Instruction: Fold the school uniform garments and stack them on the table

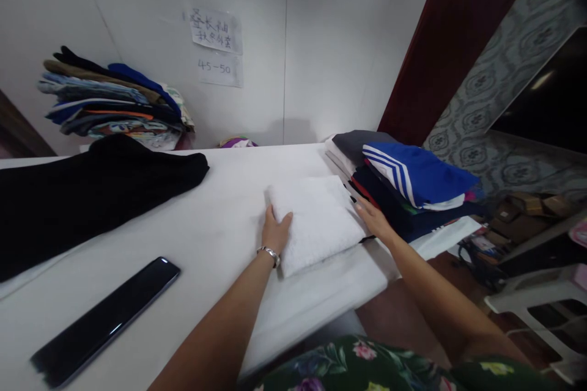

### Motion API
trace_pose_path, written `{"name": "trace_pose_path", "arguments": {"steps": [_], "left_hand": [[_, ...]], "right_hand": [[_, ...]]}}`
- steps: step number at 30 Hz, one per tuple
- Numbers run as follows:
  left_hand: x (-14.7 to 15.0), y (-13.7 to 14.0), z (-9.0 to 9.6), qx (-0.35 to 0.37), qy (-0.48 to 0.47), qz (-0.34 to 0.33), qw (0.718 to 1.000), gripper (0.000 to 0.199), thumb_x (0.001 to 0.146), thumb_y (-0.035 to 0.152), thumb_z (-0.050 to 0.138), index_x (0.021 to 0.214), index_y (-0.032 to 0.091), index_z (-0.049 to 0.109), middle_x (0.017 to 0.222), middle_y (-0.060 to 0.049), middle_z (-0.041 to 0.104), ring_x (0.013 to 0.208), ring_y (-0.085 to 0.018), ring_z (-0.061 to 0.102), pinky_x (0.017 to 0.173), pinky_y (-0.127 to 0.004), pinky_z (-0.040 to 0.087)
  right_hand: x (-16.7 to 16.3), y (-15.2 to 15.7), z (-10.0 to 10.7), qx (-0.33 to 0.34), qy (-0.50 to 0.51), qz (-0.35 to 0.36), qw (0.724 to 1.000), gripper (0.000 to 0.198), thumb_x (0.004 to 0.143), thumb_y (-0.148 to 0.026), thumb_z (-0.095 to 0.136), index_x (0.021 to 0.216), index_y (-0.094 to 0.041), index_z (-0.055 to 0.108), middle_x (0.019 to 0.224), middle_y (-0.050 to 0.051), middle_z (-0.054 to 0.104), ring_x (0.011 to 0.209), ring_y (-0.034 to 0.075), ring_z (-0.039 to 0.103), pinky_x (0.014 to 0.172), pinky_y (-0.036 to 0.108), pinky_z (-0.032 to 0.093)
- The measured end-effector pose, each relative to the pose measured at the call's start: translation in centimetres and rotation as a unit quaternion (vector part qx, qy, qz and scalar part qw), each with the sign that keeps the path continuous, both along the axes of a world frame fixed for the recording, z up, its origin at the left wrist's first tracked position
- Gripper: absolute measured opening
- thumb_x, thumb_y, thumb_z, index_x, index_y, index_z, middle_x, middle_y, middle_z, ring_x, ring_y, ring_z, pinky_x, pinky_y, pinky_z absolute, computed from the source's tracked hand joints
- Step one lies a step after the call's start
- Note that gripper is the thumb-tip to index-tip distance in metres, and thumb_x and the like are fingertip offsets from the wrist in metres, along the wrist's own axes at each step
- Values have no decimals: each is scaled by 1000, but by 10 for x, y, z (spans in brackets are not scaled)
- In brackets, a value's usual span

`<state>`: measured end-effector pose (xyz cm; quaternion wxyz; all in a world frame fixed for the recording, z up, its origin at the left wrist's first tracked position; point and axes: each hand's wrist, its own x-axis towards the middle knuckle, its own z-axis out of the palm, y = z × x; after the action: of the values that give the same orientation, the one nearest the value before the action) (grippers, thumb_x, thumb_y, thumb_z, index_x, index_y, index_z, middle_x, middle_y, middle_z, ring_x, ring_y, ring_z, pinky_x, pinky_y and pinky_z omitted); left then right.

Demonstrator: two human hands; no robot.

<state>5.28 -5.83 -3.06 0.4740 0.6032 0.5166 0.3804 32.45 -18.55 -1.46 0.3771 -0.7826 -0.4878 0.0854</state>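
Note:
A white fluffy garment (323,220), folded into a thick square, lies near the front edge of the white table (220,220). My left hand (276,233) holds its left side, thumb over the top and fingers along the edge; a silver bracelet (270,255) circles that wrist. At the opposite side, my right hand (373,220) closes on the garment's right edge, its fingertips partly hidden. Small black bits show at that edge. Just beyond my right hand is a stack of folded clothes, topped by a blue garment with white stripes (422,174).
A black garment (101,186) is spread at the left, with a dark phone (110,321) in front of it. A tall clothes pile (114,104) stands by the wall. Handwritten papers (217,43) hang there. At the lower right is a white plastic stool (541,299).

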Motion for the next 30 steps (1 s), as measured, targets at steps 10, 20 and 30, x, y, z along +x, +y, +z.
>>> {"name": "trace_pose_path", "arguments": {"steps": [10, 20, 30], "left_hand": [[-3, 11, 3, -100, -72, 20, 992, 85, 73, 51, 69, 142, 19, 30, 142, -17, 47, 124, -25, 52, 101, -35, 42], [-7, 6, 15, -222, -187, -14, 957, 91, 65, 35, 80, 141, 17, 32, 126, -18, 60, 97, -23, 66, 86, -37, 53], [-5, 2, 28, -243, -243, 5, 939, 66, 68, 18, 77, 128, 16, 47, 110, -15, 67, 87, -22, 68, 81, -39, 54]], "right_hand": [[-67, -103, -14, 126, 467, -101, 869, 42, 75, -49, 66, 109, -26, 56, 118, 11, 66, 110, 30, 62, 96, 53, 49], [-107, -68, 2, 36, 729, 24, 683, 32, 84, -48, 61, 93, -18, 59, 106, 11, 69, 109, 21, 64, 104, 37, 44], [-107, -32, 2, 94, 733, 45, 672, 45, 84, -50, 61, 120, -24, 57, 111, 4, 69, 95, 19, 65, 88, 38, 53]]}}
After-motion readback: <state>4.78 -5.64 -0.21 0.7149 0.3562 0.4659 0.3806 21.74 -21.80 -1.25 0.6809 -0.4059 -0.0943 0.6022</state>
